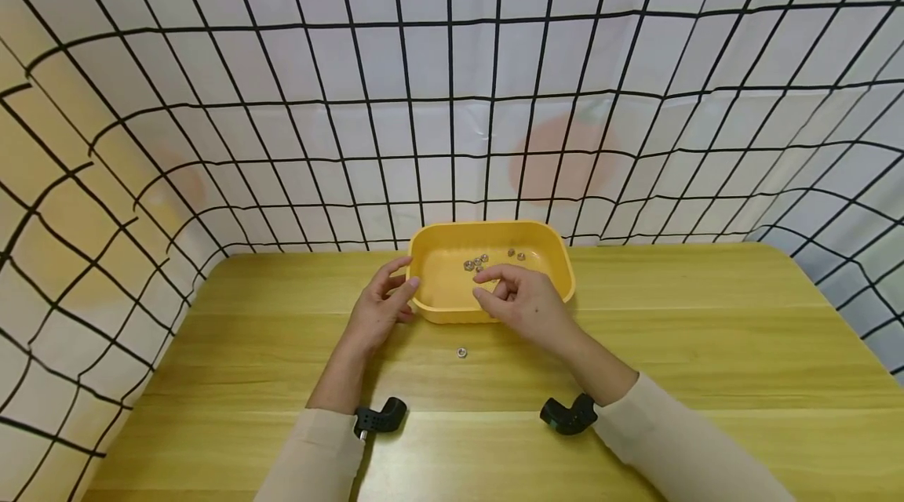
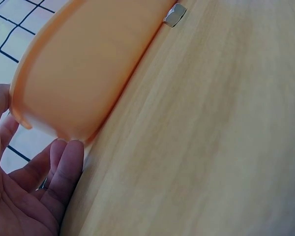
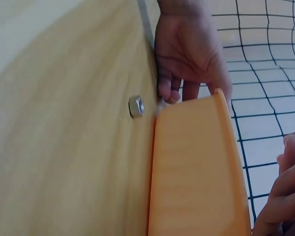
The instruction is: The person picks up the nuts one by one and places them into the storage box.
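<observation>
A yellow plastic tray (image 1: 445,317) stands on the wooden table, several small metal hex nuts (image 1: 469,266) lying on its floor. My left hand (image 1: 377,310) holds the tray's left end, thumb at the rim and other fingers against the outer wall, as the left wrist view also shows. Over the tray's front right part hovers my right hand (image 1: 526,304). Its thumb and index finger are bent toward each other with a small gap, and I see nothing between them. One more hex nut (image 1: 462,352) lies on the table just in front of the tray, clear in the right wrist view (image 3: 136,106).
Behind the tray, a black wire grid (image 1: 452,102) rises at the table's back edge and curves along both sides. White cloth hangs behind it. Bare wooden table (image 1: 706,345) extends left, right and in front. Each wrist wears a black camera mount (image 1: 381,416).
</observation>
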Available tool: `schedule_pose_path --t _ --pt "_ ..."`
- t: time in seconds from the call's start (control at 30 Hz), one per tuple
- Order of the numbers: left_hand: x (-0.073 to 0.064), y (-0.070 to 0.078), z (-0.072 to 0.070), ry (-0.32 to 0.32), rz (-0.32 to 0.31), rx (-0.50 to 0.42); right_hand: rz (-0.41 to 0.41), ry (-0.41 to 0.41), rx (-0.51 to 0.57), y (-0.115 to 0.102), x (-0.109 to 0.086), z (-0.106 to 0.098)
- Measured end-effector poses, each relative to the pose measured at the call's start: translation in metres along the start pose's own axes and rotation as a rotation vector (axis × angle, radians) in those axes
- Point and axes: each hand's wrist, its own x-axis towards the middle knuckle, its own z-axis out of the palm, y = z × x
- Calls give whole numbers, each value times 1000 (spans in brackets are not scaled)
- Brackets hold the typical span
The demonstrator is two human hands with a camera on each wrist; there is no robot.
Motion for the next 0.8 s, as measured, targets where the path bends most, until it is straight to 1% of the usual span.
schedule_pose_path --t 0.27,0.4,0.5,0.8 --pt "0 1 0 0 -6 -2 -3 -18 -12 2 -14 9" --pt "0 0 0 1 -7 -1 10 -53 15 6 -20 14" --pt "0 0 0 -1 -6 -3 36 -80 33 9 -25 16" --pt "0 0 -1 -3 -7 -10 59 -172 33 20 -36 20"
